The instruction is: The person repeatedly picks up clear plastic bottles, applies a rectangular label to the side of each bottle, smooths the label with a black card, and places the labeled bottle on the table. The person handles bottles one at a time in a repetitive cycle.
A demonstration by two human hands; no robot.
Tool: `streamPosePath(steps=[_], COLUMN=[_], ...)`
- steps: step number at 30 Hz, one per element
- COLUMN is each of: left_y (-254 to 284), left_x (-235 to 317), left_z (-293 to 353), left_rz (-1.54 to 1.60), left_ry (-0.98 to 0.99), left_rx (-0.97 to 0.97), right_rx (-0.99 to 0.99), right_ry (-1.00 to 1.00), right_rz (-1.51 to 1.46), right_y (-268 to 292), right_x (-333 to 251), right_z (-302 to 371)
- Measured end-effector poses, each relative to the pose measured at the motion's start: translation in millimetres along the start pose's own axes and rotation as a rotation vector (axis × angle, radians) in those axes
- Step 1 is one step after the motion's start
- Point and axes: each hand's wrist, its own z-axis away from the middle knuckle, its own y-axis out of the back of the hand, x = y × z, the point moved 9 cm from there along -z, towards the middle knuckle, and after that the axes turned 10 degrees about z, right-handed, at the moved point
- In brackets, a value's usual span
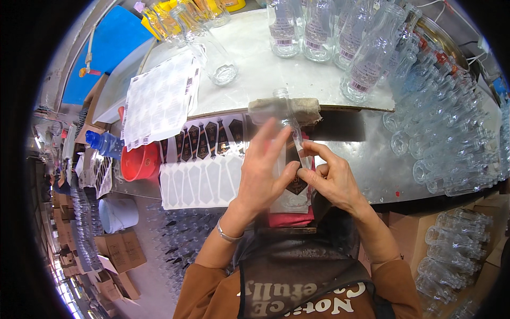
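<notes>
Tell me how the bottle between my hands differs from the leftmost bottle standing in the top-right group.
The handled bottle lies down, while the standing bottle is upright. The handled bottle shows a dark, pointed label; the standing bottle, a pale one. Both are clear.

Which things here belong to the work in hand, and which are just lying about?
Likely part of the job:
glass bottle between left hand and right hand;
dark label on it;
sheet of dark labels;
rolled cloth.

Probably just lying about:
red tub;
white bucket;
cardboard box.

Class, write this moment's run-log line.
left hand: spread, blurred, over bottle | right hand: thumb by black label | bottle: across cloth roll
</notes>
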Motion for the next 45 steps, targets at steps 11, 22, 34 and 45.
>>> streamPosePath(steps=[11,22,34,45], left_y=[-20.5,-22.2,-21.9,-21.8], left_x=[-26.0,-30.9,-37.9,-34.9], left_z=[45.9,49.3,50.6,49.8], left_rz=[0.851,0.949,0.959,0.959], left_ry=[0.433,0.467,0.483,0.474], left_rx=[-0.061,-0.076,0.007,0.004], right_rx=[-0.1,-0.03,-0.021,-0.034], right_ry=[-0.058,-0.077,-0.07,-0.043], right_rz=[-0.195,-0.167,-0.153,-0.172], right_y=[-13.1,-20.5,-21.1,-21.0], right_x=[26.0,23.3,21.7,22.0], right_z=[27.9,25.1,26.3,25.0])
